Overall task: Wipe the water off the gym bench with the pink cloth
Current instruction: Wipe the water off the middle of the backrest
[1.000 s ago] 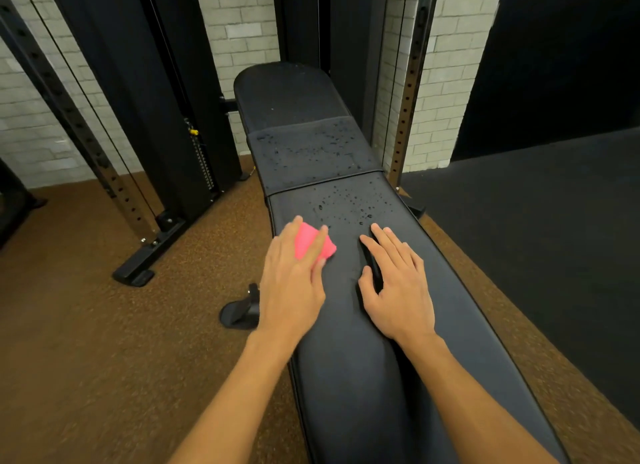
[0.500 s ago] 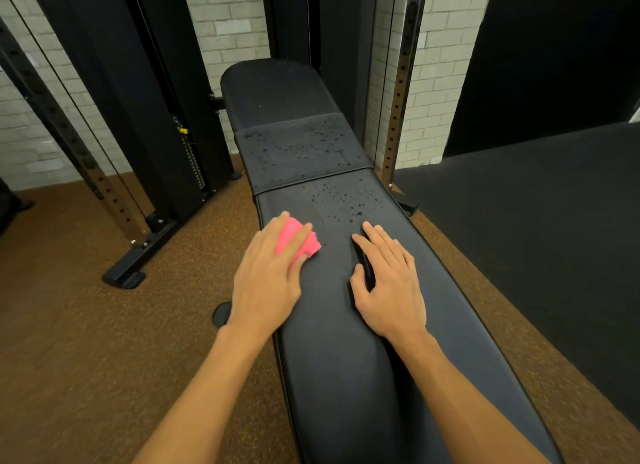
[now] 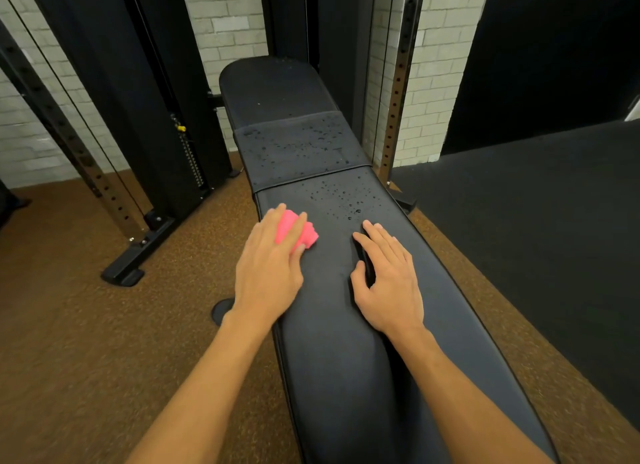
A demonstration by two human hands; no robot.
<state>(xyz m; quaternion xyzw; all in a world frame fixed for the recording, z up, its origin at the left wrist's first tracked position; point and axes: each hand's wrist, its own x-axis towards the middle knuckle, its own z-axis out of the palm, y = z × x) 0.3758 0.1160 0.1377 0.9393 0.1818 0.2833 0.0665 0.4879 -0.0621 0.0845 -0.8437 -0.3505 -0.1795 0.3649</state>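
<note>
The black padded gym bench [image 3: 332, 342] runs away from me. Water drops [image 3: 346, 200] speckle its seat pad just beyond my hands and the textured pad [image 3: 298, 148] behind it. My left hand [image 3: 268, 273] lies flat on the bunched pink cloth [image 3: 298, 233], pressing it onto the bench near the left edge. The cloth pokes out past my fingers. To the right, my right hand [image 3: 388, 280] rests palm down on the pad, fingers spread, holding nothing.
A black rack upright with a floor foot [image 3: 138, 252] stands left of the bench, next to a weight stack [image 3: 188, 155]. A perforated post [image 3: 394, 110] rises at the right, by the brick wall. Brown flooring lies left, black matting [image 3: 536, 221] right.
The view has shifted a little. My left hand and the cloth have edged slightly towards the bench's left side; my right hand stays in place.
</note>
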